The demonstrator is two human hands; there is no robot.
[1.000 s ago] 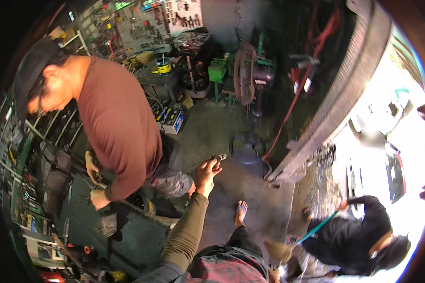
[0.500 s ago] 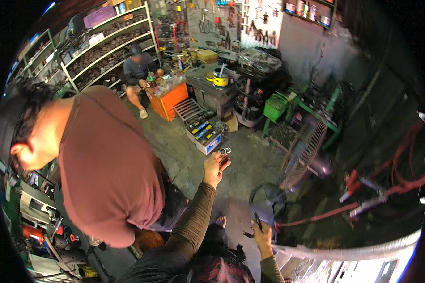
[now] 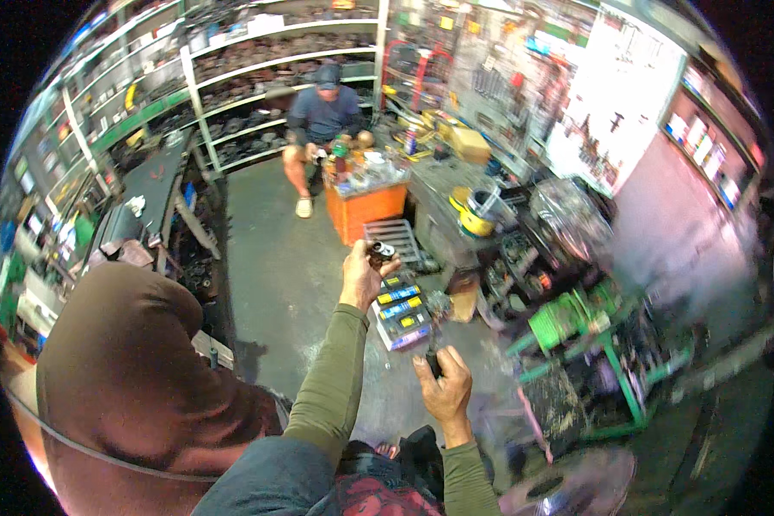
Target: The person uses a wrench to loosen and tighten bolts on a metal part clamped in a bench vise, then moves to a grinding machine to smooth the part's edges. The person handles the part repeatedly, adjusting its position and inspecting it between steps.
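Observation:
Raised in front of me, my left hand (image 3: 366, 273) is closed round a small shiny metal part (image 3: 382, 250) with a rounded, ring-like end. Its exact kind I cannot make out. Lower and to the right, my right hand (image 3: 447, 385) grips a slim tool with a dark handle (image 3: 433, 365); a thin shaft seems to point away from me, but blur hides its tip. Beyond and below the two hands, a black battery (image 3: 402, 314) with blue and yellow labels sits on the floor.
At my left a person in a brown shirt (image 3: 138, 378) bends close. Another person (image 3: 325, 116) sits behind an orange box (image 3: 365, 211) laden with small items. A workbench (image 3: 447, 185), a green metal stand (image 3: 615, 374) and a fan (image 3: 576, 486) stand to the right.
My view has swung left and up toward the shelves. Both hands still hold their things; my right hand has come up and closer to my left. The brown-shirted person now appears lower.

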